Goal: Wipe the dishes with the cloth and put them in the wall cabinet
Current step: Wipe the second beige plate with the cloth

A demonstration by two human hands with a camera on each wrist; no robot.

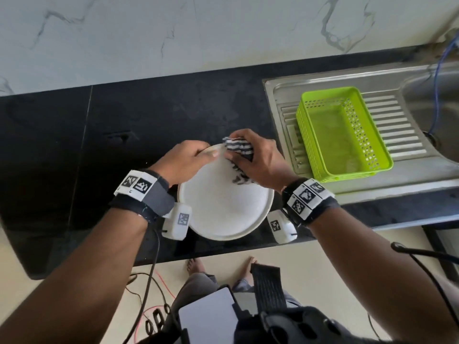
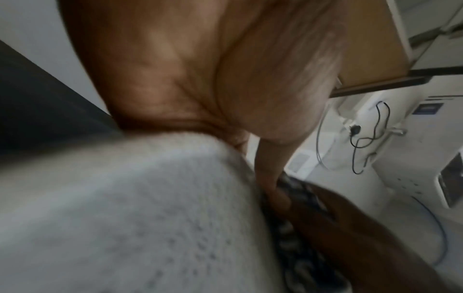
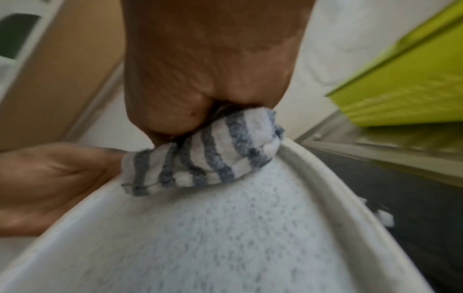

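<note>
A round white plate [image 1: 223,207] is held tilted above the black counter, its speckled face [image 3: 225,237] toward me. My left hand [image 1: 188,157] grips its far rim, thumb on the edge; the left wrist view shows that palm [image 2: 175,69] against the plate [image 2: 112,218]. My right hand [image 1: 258,160] holds a bunched grey-and-white striped cloth [image 1: 239,146] and presses it on the plate's upper right rim. In the right wrist view the cloth [image 3: 200,156] sits pinched under the right hand's fingers [image 3: 175,119], against the rim.
A lime green perforated basket [image 1: 342,132] stands on the steel sink drainboard [image 1: 397,125] to the right. The black counter [image 1: 99,145] stretches left, under a marbled white wall [image 1: 198,33]. Cables lie on the floor by my feet.
</note>
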